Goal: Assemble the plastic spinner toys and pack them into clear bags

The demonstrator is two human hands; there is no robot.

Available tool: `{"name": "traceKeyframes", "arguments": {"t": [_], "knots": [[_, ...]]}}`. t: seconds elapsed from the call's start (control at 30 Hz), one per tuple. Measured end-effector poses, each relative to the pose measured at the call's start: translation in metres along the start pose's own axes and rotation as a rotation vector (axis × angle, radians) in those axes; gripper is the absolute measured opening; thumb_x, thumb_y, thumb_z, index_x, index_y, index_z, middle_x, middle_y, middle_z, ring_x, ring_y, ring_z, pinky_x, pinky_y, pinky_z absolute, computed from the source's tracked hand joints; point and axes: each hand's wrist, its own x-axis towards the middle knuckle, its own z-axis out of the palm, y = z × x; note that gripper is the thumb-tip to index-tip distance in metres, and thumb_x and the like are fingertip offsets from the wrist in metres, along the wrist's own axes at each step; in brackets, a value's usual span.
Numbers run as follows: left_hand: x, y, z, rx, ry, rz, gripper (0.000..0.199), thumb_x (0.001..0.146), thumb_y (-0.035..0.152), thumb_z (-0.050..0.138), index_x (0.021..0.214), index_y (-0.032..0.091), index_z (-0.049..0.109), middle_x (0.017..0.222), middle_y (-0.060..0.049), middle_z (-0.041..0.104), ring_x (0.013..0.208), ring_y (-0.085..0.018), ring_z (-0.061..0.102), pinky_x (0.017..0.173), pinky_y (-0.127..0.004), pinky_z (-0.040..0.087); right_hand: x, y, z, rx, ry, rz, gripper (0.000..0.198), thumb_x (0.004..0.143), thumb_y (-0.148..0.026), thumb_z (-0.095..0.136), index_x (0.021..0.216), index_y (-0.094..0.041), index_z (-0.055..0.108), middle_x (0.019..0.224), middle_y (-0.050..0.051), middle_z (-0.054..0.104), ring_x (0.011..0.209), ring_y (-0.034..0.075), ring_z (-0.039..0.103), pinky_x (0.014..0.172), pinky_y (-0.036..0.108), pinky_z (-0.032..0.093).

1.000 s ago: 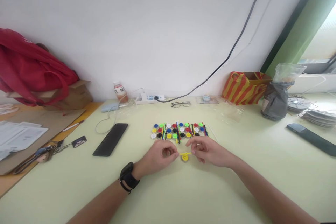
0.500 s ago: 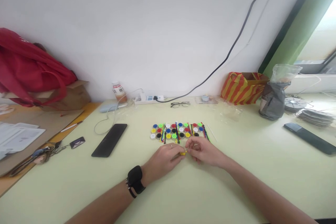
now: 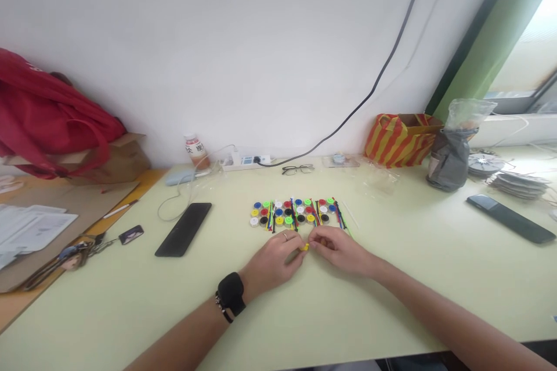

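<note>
Left hand is clamped at fingertips on yellow piece, just beside right hand, whose hold cannot be determined.

White wall, plain, fills upper half of frame. Pale green table across middle and bottom, far edge against wall. Orange surface at far left. Window upper right, very bright, pale ledge under it, green panel on its left side. Light strongest at right, table whitish near window, wall fairly evenly lit
</note>
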Motion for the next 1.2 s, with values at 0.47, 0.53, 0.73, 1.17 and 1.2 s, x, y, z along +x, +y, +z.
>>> {"name": "traceKeyframes", "arguments": {"t": [0.47,0.53,0.73,1.17,1.2], "knots": [[-0.001,0.001,-0.005,-0.023,-0.026,-0.03,0.005,0.099,0.02,0.057,0.098,0.021,0.061,0.099,-0.006,0.068,0.095,-0.022,0.064,0.086,-0.035,0.051,-0.001,-0.005,0.0,-0.02,0.09,0.002,0.014,0.098,-0.026,0.053,0.091,-0.02,0.063,0.087,0.002,0.061,0.07,0.015,0.051,0.062,0.026,0.04],[-0.001,0.0,-0.006,-0.007,-0.027,-0.012,0.005,0.099,0.02,0.058,0.101,0.021,0.063,0.103,-0.007,0.069,0.098,-0.023,0.064,0.088,-0.036,0.052,-0.002,-0.006,-0.001,-0.057,0.077,0.001,0.013,0.097,-0.024,0.053,0.09,-0.02,0.063,0.088,0.002,0.062,0.071,0.015,0.051,0.062,0.027,0.04],[0.003,0.0,-0.007,0.051,-0.045,0.042,0.009,0.099,0.019,0.058,0.095,0.021,0.066,0.099,-0.008,0.071,0.097,-0.023,0.065,0.089,-0.037,0.053,-0.006,-0.005,-0.005,-0.179,0.073,-0.019,0.012,0.097,-0.023,0.053,0.088,-0.02,0.062,0.084,0.001,0.061,0.066,0.014,0.048,0.061,0.028,0.038],[-0.002,-0.005,-0.02,0.022,0.104,-0.063,0.014,0.098,0.026,0.063,0.108,0.024,0.071,0.109,-0.007,0.075,0.104,-0.024,0.069,0.093,-0.039,0.056,-0.013,0.002,-0.002,-0.11,0.2,0.014,0.045,0.101,-0.039,0.051,0.144,-0.025,0.053,0.103,0.005,0.055,0.059,0.012,0.049,0.056,0.03,0.047],[-0.001,-0.005,-0.021,0.041,0.09,-0.043,0.014,0.098,0.026,0.062,0.109,0.024,0.071,0.109,-0.007,0.075,0.104,-0.024,0.069,0.092,-0.039,0.056,-0.014,0.0,-0.001,-0.112,0.214,0.021,0.052,0.101,-0.04,0.051,0.151,-0.027,0.046,0.102,0.004,0.054,0.06,0.013,0.049,0.057,0.03,0.047]]}}
